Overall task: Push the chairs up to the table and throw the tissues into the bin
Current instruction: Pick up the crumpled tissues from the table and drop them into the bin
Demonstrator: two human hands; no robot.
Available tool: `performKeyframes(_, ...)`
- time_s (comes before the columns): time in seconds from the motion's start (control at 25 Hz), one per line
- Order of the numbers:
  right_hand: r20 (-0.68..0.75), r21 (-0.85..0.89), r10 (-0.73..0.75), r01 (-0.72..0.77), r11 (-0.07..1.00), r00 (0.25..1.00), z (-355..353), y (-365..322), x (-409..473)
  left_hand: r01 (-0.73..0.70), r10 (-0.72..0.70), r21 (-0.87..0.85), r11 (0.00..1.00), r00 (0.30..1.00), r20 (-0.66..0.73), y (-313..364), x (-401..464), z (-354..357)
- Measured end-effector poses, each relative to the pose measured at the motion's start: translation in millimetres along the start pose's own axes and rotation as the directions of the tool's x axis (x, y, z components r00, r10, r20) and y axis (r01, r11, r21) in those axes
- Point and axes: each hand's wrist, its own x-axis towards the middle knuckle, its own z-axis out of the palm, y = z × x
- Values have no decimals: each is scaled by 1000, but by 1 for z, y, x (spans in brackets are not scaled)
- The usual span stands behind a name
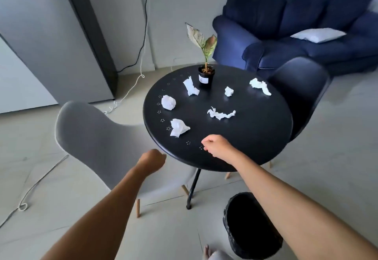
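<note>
**Six tissues on the round worktop, both hands empty**

Six crumpled tissues (179,127) lie scattered on the black worktop (255,137) around a potted plant (206,75). The right hand (214,144) hovers over the near rim, fingers curled, holding nothing. The left hand (152,162), loosely fisted and empty, hangs above the grey chair (98,137). A dark chair (300,83) sits opposite; the bin (251,225) stands on the floor below.

Pale tiled floor (337,137), plain grey walls (173,4). Navy sofa (286,40) with white cushion (318,35) at back right. Black cable (145,24) down wall, white cord (36,184) across floor.
</note>
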Motion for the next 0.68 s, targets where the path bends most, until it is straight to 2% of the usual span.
performKeyframes(0.12,-115,-77,10,-19,997,993,-36,11,20,-72,70,-64,995,997,-33,31,31,-11)
performKeyframes(0.28,-261,-205,11,-66,977,965,-62,17,75,-173,181,104,980,981,-73,64,66,-12)
performKeyframes(0.4,-242,-320,-21,-60,945,970,-65,20,115,-187,194,81,979,978,-80,74,90,-1)
performKeyframes(0.52,-181,-616,-115,-21,788,977,-63,26,143,-184,188,87,979,981,-42,70,103,12)
performKeyframes(0.6,-119,-712,-105,-11,703,987,-65,27,161,-214,220,120,970,975,-42,71,111,16)
performKeyframes(0.68,-52,-738,-59,1,675,997,-66,26,173,-241,251,161,957,967,-44,74,117,20)
